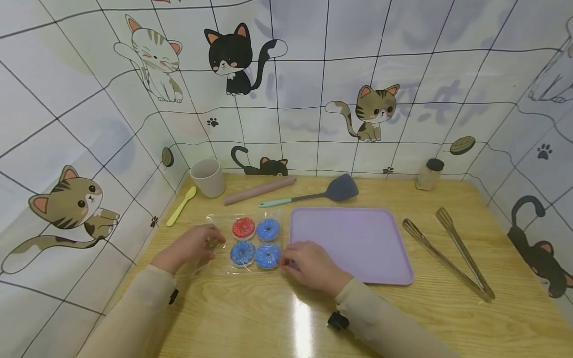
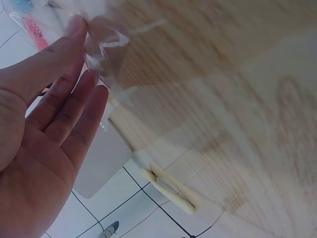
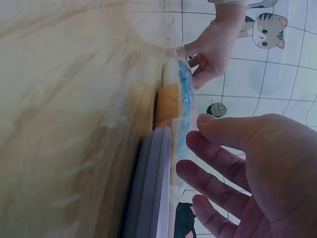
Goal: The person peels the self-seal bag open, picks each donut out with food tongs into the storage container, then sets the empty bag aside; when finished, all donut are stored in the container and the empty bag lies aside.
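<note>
Three cameras framing the donut packet [image 1: 255, 242]
Head view is looking forward and down from above it; wrist views are peering forward, low and close, from its left and right, all sharing it.

Left arm [image 1: 154, 278]: beige sleeve [image 1: 130, 313], extended forward, angled inward | Left hand [image 1: 199, 243]: thumb [image 2: 52, 59] advanced in a fingertip pinch, outer fingers [image 2: 81, 129] slightly bent | Right arm [image 1: 358, 303]: matching sleeve, extended forward, angled leftward | Right hand [image 1: 311, 268]: fingers [image 3: 215, 186] loosely curved, slightly spread, thumb tip [image 3: 205, 120] near index fingertip
</note>
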A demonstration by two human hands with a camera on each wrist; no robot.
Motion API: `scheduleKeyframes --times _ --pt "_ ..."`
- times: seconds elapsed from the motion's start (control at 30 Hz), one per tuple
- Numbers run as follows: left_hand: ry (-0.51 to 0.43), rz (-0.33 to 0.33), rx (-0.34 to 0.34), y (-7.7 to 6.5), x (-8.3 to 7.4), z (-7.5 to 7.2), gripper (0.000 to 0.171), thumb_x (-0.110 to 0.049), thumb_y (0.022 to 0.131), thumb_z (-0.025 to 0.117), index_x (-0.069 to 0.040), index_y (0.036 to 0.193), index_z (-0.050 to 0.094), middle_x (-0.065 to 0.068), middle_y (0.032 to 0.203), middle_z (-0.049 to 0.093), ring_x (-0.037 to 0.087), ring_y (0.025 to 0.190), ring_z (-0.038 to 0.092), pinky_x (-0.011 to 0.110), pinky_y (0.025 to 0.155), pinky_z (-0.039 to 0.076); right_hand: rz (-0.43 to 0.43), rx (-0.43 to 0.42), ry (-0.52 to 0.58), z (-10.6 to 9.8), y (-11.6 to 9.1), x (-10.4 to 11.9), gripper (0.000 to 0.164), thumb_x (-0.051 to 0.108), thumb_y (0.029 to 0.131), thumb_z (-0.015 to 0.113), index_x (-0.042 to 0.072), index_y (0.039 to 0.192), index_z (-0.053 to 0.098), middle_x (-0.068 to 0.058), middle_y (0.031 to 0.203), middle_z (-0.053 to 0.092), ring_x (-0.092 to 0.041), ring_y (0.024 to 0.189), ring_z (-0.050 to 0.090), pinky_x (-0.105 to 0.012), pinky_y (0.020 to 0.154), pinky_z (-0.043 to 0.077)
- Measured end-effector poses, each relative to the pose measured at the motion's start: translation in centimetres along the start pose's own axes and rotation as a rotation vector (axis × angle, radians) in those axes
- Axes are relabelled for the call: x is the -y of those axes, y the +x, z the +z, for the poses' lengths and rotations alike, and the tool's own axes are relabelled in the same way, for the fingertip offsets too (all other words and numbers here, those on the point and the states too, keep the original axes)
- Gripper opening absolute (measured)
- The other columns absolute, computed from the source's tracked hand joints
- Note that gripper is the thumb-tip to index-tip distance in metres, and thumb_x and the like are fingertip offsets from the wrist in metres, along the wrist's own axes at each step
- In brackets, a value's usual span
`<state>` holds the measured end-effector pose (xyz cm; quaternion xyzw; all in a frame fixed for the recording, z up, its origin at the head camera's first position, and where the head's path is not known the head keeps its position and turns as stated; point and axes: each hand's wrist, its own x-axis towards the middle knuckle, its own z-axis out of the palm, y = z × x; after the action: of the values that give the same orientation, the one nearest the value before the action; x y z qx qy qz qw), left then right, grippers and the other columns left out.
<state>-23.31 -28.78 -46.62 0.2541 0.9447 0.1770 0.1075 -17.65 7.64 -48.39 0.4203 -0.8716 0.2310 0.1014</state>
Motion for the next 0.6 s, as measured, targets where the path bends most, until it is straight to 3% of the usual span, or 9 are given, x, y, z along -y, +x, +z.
scheduleKeyframes --times 0.2,0.4,0.6 --pt "0.015 -0.005 0.002 0.0 0.2 0.0 0.041 -0.003 0.078 0.089 -0.009 0.117 0.076 0.011 0.119 0.069 0.032 0.109 0.066 0.052 0.097 0.054 0.029 0.004 0.018 -0.7 -0.4 -0.2 0.007 0.019 0.092 0.078 0.023 0.091 0.072 0.012 0.087 0.069 -0.009 0.081 0.066 -0.031 0.079 0.054" --pt "-0.005 -0.062 0.026 0.1 0.1 -0.1 0.042 -0.004 0.079 0.088 -0.011 0.119 0.076 0.01 0.122 0.069 0.032 0.112 0.065 0.053 0.099 0.054 0.071 0.015 0.022 -0.8 -1.0 -0.5 0.009 0.02 0.093 0.076 0.025 0.092 0.07 0.013 0.089 0.068 -0.008 0.083 0.066 -0.032 0.08 0.054" --pt "-0.005 -0.055 0.03 0.1 -0.2 0.0 0.042 -0.002 0.079 0.087 -0.01 0.119 0.075 0.01 0.122 0.069 0.032 0.112 0.065 0.054 0.1 0.053 0.139 0.025 0.122 -1.1 -2.0 -0.7 0.01 0.021 0.094 0.076 0.027 0.091 0.068 0.017 0.09 0.066 -0.003 0.081 0.063 -0.027 0.076 0.053"
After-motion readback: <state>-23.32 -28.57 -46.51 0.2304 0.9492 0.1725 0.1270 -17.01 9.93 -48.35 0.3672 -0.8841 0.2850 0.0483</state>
